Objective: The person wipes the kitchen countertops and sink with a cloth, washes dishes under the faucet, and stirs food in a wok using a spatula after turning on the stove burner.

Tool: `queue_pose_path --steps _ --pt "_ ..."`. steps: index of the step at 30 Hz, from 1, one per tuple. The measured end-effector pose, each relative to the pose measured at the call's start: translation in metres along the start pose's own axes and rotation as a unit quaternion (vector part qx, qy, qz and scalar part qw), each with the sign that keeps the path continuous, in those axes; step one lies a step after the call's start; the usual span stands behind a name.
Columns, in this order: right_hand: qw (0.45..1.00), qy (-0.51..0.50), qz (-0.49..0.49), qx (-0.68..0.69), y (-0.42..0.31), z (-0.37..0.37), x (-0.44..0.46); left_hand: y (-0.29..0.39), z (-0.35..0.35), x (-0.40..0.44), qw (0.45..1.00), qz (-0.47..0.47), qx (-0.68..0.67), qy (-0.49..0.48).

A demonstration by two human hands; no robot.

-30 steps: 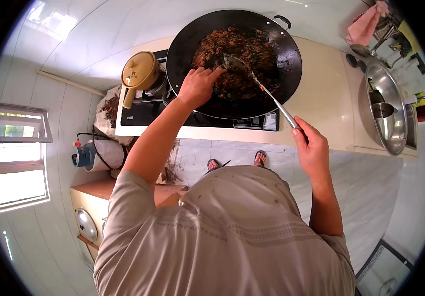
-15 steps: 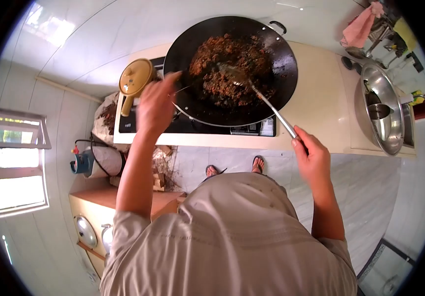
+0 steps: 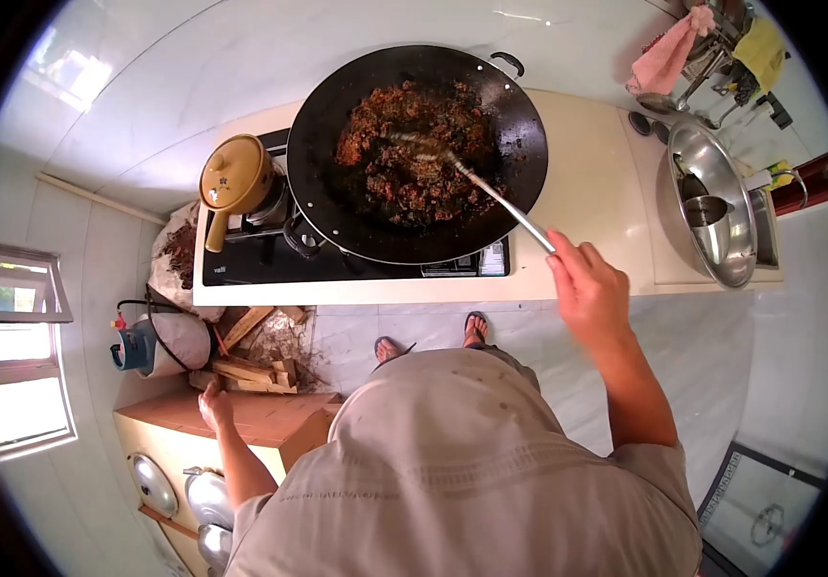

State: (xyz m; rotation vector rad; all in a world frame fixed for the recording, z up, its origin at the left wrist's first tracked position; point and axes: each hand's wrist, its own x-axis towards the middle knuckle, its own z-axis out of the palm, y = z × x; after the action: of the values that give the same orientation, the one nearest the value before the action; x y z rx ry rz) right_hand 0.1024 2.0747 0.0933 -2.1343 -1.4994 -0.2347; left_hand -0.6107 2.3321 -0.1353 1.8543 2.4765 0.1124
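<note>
A long metal spatula [image 3: 505, 204] is gripped by its handle end in my right hand [image 3: 589, 284], in front of the stove's right edge. Its blade lies in the dark reddish-brown chopped food [image 3: 404, 173] inside a large black wok [image 3: 519, 125]. The wok sits on the black gas stove [image 3: 270, 264]. Low at the left, away from the stove, my left hand [image 3: 215, 404] is over the brown cabinet top [image 3: 270, 415]. Its fingers look curled, but they are small, and whether anything is in them cannot be made out.
A yellow lidded pot [image 3: 236, 175] stands left of the wok. At the right are a large metal basin [image 3: 688, 192] and hanging utensils with a pink cloth [image 3: 668, 58]. A blue gas cylinder [image 3: 135, 346] and firewood [image 3: 255, 370] lie at the lower left.
My left hand has moved from over the wok, back and down to the left, beside the cabinet. My right hand still holds the spatula, whose blade has shifted in the food.
</note>
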Motion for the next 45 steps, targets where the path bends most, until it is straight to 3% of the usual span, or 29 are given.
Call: queue_pose_path --steps 1,3,6,8,10,11,15,17,21,25,30,33,37,41,45 --pt "1.000 0.005 0.004 0.008 0.002 -0.010 0.002 0.026 -0.012 -0.012 0.999 0.028 -0.029 0.011" --pt "0.999 0.021 0.028 0.022 0.010 -0.017 0.008 0.077 -0.027 -0.029 0.986 -0.011 -0.164 -0.028" --pt "0.998 0.027 0.063 0.000 0.028 -0.004 0.025 0.118 -0.009 -0.018 0.920 -0.045 -0.378 -0.093" --pt "0.997 0.044 0.062 -0.011 0.047 0.020 0.039 0.179 -0.039 -0.035 0.953 0.049 -0.299 -0.026" --pt "0.996 0.041 0.081 0.004 0.055 0.035 0.049 0.212 -0.057 -0.037 0.947 0.133 -0.292 -0.027" --pt "0.995 0.041 0.091 0.014 0.055 0.038 0.051 0.223 -0.052 -0.034 0.921 0.179 -0.347 -0.001" --pt "0.982 0.033 0.173 0.066 0.045 0.042 0.049 0.336 -0.135 -0.059 0.872 0.360 -0.321 0.079" --pt "0.974 0.030 0.207 0.084 0.044 0.041 0.044 0.397 -0.168 -0.068 0.822 0.426 -0.374 0.059" --pt "0.951 0.012 0.266 0.157 0.052 0.049 0.040 0.516 -0.195 -0.078 0.774 0.498 -0.383 -0.080" --pt "0.936 0.008 0.280 0.214 0.061 0.060 0.050 0.603 -0.169 -0.075 0.792 0.540 -0.277 -0.062" --pt "0.911 -0.111 0.310 0.250 0.077 0.067 0.068 0.643 -0.143 -0.070 0.819 0.524 -0.229 -0.047" --pt "0.909 -0.093 0.270 0.303 0.097 0.086 0.067 0.646 -0.134 -0.062 0.824 0.519 -0.223 -0.035" --pt "0.757 -0.164 0.425 0.469 0.083 0.035 0.087 0.639 -0.131 -0.051 0.828 0.509 -0.233 -0.029" --pt "0.672 -0.188 0.469 0.542 0.091 0.020 0.080 0.629 -0.130 -0.042 0.809 0.528 -0.255 -0.044" --pt "0.650 -0.185 0.473 0.565 0.089 0.020 0.067 0.627 -0.127 -0.044 0.791 0.550 -0.262 -0.058"
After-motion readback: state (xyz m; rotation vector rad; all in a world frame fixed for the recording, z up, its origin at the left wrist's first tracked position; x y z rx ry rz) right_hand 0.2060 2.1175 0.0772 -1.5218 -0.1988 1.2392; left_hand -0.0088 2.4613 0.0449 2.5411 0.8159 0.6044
